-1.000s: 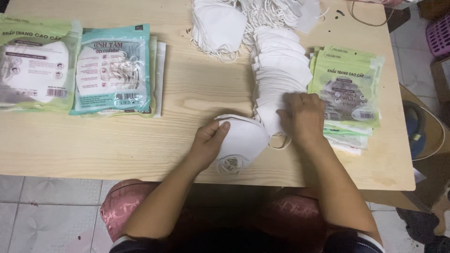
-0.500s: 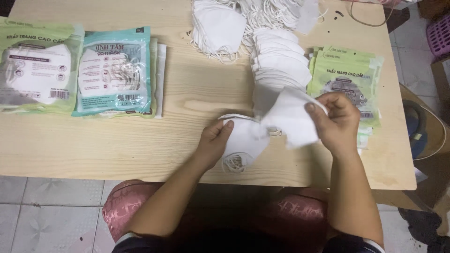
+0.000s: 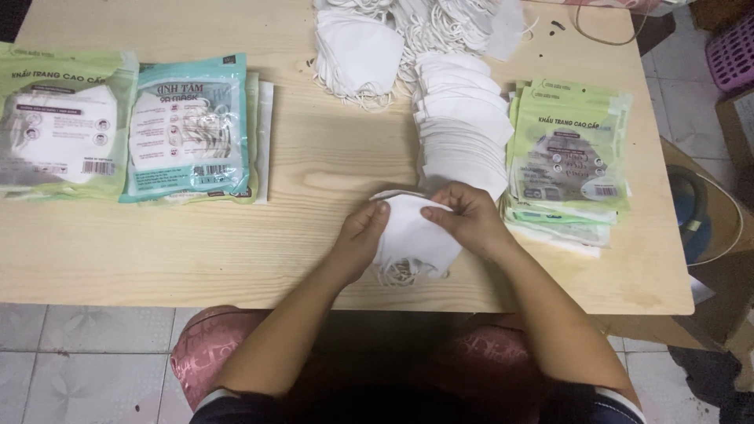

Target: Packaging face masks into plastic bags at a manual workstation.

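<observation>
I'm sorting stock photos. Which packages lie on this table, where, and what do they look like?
Green pouch: far left, flat, rectangular, white mask showing through.
Teal pouch: beside it, rectangular, on other packs.
Stack of green pouches: right side, flat, rectangular, next to the white mask pile.

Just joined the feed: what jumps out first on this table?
Both hands meet at the near edge, left hand and right hand pressing a small stack of white masks. Just beyond lies a fanned row of loose masks, with green empty pouches to its right and filled packets at far left.
</observation>
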